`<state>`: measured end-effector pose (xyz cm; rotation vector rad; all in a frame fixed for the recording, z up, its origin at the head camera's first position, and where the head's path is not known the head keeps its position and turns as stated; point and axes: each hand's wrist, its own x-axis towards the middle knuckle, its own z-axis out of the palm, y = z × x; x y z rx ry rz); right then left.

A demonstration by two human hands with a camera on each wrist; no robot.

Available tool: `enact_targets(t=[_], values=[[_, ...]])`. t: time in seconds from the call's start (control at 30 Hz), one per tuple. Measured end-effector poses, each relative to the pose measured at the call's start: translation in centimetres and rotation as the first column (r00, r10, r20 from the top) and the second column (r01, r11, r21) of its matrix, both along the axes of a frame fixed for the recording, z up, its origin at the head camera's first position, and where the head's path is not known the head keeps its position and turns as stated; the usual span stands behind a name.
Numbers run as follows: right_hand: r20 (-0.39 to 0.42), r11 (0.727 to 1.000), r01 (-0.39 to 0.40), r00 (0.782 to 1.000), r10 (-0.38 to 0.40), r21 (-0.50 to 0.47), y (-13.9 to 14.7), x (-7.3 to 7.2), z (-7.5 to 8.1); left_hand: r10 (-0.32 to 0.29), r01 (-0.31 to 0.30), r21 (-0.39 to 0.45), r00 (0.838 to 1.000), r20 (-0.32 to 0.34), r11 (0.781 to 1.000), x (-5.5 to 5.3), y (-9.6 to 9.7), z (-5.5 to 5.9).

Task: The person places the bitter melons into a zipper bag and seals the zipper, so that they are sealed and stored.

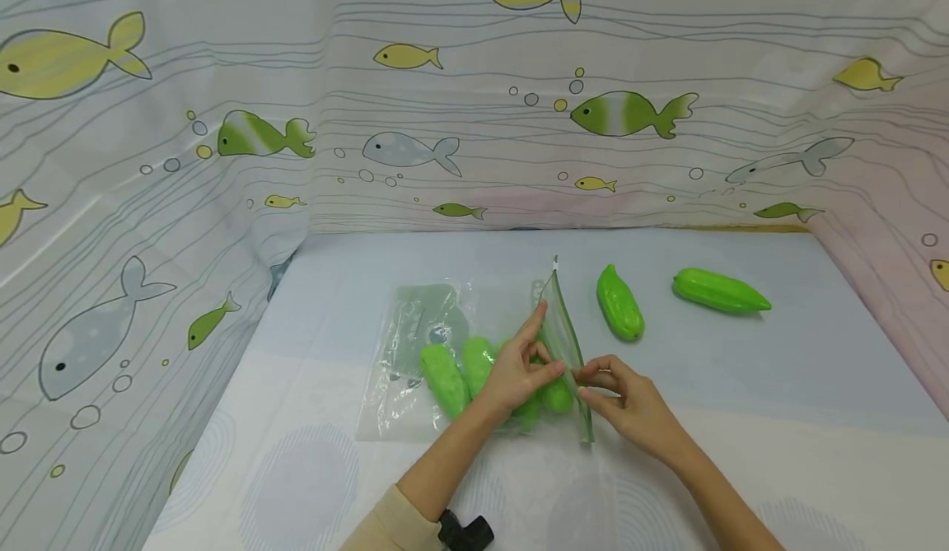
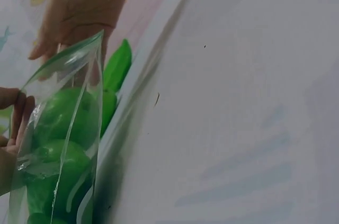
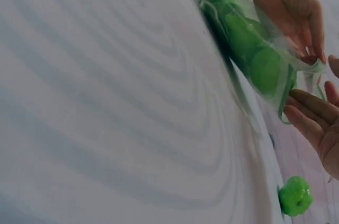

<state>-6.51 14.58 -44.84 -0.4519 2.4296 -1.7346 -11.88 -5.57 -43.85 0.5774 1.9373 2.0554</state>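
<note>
Here, the table point(image 1: 741, 386) supports the clear bag point(image 1: 400, 421), which lies with its mouth facing right. The left hand point(image 1: 519, 371) pinches one side of the rim; the right hand point(image 1: 632, 407) appears to pinch the other, presumably to hold both sides apart. Green vegetables point(image 1: 445, 380) rest inside, their weight likely steadying the plastic. A nearer vegetable point(image 1: 620, 304) and a farther vegetable point(image 1: 722, 291) lie outside.

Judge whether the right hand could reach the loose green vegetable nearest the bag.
Likely yes: bare tabletop separates the right hand from that vegetable, though the hand must first leave the edge of the bag.
</note>
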Motion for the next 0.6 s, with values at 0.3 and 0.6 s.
enact_targets(t=[0.3,0.6], values=[[0.026,0.992,-0.12,0.992,0.121,-0.038,-0.39,0.26,-0.16,-0.012,0.012,0.013,1.0,0.003,1.0,-0.02,0.01,-0.16],[-0.17,0.994,-0.11,0.98,0.105,-0.022,-0.16,-0.15,-0.38,-0.015,0.015,-0.018,1.0,0.005,1.0,-0.07,-0.23,-0.68]])
